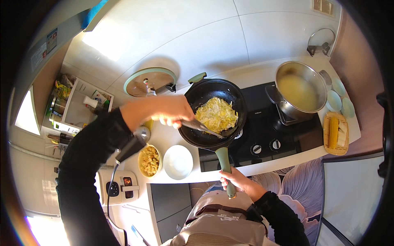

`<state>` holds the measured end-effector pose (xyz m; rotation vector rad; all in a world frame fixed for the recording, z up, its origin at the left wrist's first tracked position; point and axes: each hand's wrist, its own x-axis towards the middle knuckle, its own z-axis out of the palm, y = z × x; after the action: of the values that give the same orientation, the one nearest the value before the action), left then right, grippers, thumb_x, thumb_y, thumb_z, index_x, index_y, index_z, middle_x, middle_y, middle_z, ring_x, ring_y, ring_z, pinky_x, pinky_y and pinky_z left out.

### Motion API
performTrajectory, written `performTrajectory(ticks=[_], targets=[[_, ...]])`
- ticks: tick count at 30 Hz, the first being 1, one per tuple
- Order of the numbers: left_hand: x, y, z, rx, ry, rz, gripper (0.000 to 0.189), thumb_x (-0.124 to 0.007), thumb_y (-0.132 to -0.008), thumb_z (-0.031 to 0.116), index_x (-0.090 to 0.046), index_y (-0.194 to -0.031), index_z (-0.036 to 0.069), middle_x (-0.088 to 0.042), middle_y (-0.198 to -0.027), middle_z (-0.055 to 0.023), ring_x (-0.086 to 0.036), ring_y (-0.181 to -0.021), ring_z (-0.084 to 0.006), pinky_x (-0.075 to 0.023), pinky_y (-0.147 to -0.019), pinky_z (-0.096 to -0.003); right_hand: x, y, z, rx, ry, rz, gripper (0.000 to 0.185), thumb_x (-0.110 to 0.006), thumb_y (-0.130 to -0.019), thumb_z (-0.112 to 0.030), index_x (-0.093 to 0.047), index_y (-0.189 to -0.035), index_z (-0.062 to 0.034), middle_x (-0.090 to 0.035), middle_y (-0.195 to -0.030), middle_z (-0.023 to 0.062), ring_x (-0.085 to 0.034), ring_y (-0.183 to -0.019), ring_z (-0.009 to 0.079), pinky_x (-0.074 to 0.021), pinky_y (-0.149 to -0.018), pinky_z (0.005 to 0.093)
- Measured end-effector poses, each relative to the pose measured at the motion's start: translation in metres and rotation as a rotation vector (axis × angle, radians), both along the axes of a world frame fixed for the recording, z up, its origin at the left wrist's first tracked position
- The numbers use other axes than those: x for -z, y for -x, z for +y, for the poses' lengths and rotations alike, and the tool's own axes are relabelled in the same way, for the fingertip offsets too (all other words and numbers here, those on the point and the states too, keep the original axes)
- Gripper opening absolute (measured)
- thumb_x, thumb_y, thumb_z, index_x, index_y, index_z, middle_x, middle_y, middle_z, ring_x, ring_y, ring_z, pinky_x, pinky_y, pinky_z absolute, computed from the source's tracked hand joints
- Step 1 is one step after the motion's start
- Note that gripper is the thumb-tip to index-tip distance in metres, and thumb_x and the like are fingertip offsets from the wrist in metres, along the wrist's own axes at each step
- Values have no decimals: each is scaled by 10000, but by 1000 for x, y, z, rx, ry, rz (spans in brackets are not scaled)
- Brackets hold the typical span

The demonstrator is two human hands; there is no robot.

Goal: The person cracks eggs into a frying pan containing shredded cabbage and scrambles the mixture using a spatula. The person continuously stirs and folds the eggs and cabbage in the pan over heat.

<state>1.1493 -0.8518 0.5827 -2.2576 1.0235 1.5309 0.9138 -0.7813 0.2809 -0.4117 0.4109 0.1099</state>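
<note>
My left hand (172,112) is closed around a grey spatula (200,125), whose tip rests inside the black wok (243,107) below the food. Pale yellow-green shredded food, which looks like cabbage (217,113), lies heaped in the wok. In my right hand (237,181) is the wok's green handle (223,160), held at the counter's front edge. The wok sits over the left part of the black glass hob (258,129). An empty-looking white bowl (178,162) stands left of the handle, beside a yellowish bowl (160,163) of cooked food (150,161).
At the right, a steel pot (321,89) holds cloudy yellowish liquid. Near it are small pale green bowls (334,101) and a woven tray (345,138) with corn (333,132). A glass lid (150,81) leans behind the wok; a white appliance (120,181) stands lower left.
</note>
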Motion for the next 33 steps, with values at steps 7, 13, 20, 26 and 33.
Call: performTrajectory(ticks=[7, 13, 20, 26, 33], targets=[[37, 10, 44, 324, 283, -51, 249, -484, -891, 157, -464, -680, 26, -474, -568, -27, -479, -522, -96, -406, -496, -269, -5, 0, 0, -9, 42, 26, 166, -578, -957, -190, -449, -902, -100, -465, -730, -18, -471, -600, 77, -467, -569, 299], [95, 32, 61, 507, 527, -450, 204, -522, -897, 195, -616, -848, 21, -639, -745, -208, -638, -732, -409, -508, -659, -493, -7, -1, 0, -3, 80, 31, 168, -582, -954, -191, -446, -921, -100, -459, -727, -15, -479, -595, 75, -484, -578, 320], [154, 32, 114, -331, 521, 97, 231, -553, -931, 200, -532, -1110, 56, -538, -650, -46, -540, -527, -147, -437, -435, -293, 1, -1, 1, -6, 31, -8, 165, -586, -954, -187, -464, -908, -86, -475, -724, -1, -496, -594, 99, -482, -554, 311], [191, 10, 135, -1384, 425, 1090, 219, -501, -970, 113, -492, -1174, 33, -427, -749, 12, -340, -504, -18, -240, -375, -158, 0, 0, 1, 0, 6, 13, 184, -603, -945, -211, -473, -887, -95, -465, -700, -19, -493, -595, 89, -476, -561, 304], [204, 21, 166, -1258, 601, 1076, 239, -521, -960, 98, -490, -1195, 65, -411, -735, 27, -334, -501, -13, -241, -382, -156, -7, 1, 2, -4, 26, 33, 185, -607, -944, -219, -464, -891, -115, -462, -704, -30, -483, -593, 70, -468, -570, 301]])
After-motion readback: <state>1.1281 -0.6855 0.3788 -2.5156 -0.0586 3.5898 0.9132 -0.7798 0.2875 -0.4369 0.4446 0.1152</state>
